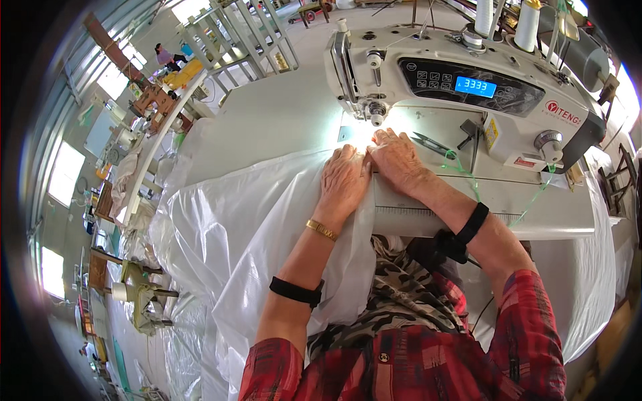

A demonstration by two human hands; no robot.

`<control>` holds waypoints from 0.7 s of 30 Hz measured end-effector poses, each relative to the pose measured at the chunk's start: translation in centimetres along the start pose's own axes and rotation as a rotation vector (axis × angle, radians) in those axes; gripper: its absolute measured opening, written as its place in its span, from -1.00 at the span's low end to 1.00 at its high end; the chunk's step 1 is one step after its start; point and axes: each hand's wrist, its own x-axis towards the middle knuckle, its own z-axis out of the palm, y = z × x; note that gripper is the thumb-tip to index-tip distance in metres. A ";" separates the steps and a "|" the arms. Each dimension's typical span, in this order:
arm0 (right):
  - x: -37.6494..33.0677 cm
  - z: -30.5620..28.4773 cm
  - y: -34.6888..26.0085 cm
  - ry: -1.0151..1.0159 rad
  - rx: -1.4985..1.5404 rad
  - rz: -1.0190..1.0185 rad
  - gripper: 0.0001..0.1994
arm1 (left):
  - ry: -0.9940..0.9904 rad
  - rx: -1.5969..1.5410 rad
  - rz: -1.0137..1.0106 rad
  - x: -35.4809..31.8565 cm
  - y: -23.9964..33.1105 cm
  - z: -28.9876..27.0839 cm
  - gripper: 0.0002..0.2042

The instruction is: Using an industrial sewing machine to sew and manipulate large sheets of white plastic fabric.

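A white, shiny plastic sheet (247, 194) spreads over the left of the sewing table and hangs down in folds toward my lap. My left hand (344, 177) presses its edge just before the needle area, fingers bent and close together. Beside it, nearly touching, my right hand (396, 159) has its fingertips gathered on the sheet's edge under the bright lamp. Glare and my fingers hide the stitching spot. The white sewing machine (381, 63) stands over both hands, its needle head (376, 115) just beyond my fingertips.
Thread snips (433, 143) and a small black tool (467, 134) lie right of my right hand. Green thread (473, 177) trails across the table's front. Thread cones (527, 27) stand atop the machine. A metal rack (234, 43) and a distant person (167, 57) are at the far left.
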 end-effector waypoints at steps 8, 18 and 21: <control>0.2 0.5 0.2 0.055 0.055 0.048 -0.85 | 0.053 -0.028 0.024 0.4 -0.5 0.5 -0.76; 0.1 -0.1 0.1 -0.058 0.049 0.042 -0.79 | 0.091 -0.001 0.057 1.9 -1.8 1.7 -0.70; -0.6 0.7 0.0 0.006 0.106 0.073 -0.75 | 0.089 0.002 0.077 1.8 -1.5 1.5 -0.71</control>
